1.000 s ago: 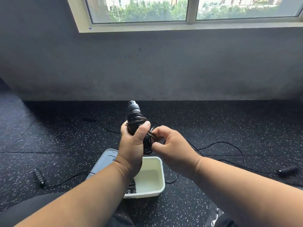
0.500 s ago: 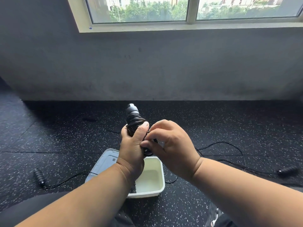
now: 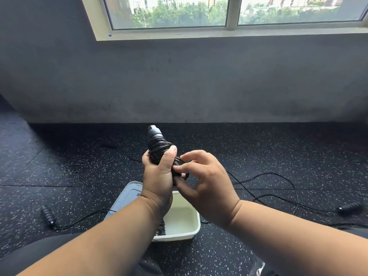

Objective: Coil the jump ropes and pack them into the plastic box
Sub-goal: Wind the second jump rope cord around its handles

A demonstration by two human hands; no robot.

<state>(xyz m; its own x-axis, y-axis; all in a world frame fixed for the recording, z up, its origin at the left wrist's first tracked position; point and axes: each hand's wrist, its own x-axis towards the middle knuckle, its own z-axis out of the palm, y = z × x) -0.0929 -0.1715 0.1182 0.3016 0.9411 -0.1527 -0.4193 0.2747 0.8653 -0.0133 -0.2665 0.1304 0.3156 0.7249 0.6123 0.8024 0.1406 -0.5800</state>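
My left hand [image 3: 158, 176] grips the black handles of a jump rope [image 3: 156, 141], with thin cord wound round them, and holds them upright above the white plastic box [image 3: 183, 234]. My right hand [image 3: 205, 182] pinches the cord at the lower right of the bundle, its other fingers spread. A black handle end shows inside the box [image 3: 161, 229] under my left forearm. A second rope lies loose on the floor: one handle at the left [image 3: 47, 216], one at the right [image 3: 349, 208], and its cord [image 3: 266, 196] snakes between them.
The box's translucent lid [image 3: 127, 198] lies against its left side. Black speckled rubber flooring [image 3: 79, 166] runs to a grey wall [image 3: 179, 86] under a window. My dark-clothed legs fill the bottom of the view.
My right hand has slid from over the bundle to its lower right side, and its fingers have spread. My left hand keeps the same grip on the handles.
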